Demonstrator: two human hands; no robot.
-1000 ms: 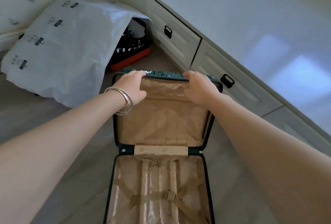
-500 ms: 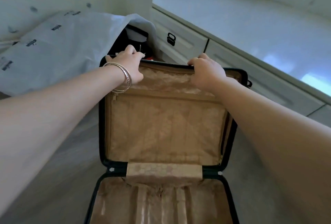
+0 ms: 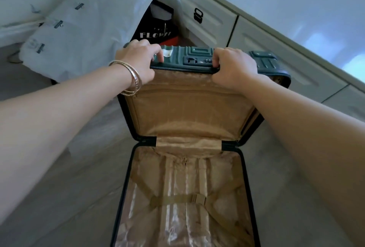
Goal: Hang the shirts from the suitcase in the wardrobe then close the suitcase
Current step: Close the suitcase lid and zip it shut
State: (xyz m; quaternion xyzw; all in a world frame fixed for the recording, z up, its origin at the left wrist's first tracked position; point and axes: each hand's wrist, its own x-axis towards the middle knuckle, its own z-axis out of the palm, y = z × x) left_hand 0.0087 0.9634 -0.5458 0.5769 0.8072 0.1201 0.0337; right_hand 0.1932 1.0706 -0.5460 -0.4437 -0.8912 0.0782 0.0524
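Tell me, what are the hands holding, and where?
Both hands hold the suitcase lid by its far top edge: left hand near the left corner, right hand beside the lock.

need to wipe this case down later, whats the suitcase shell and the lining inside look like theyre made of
Suitcase shell: looks like hard moulded plastic, dark green, matte; the crisp raised ribs suggest it. Both the left hand and the right hand grip its edge.
Lining: tan woven fabric, probably satin-like polyester; it wrinkles and gives shiny streaks in the lower half.
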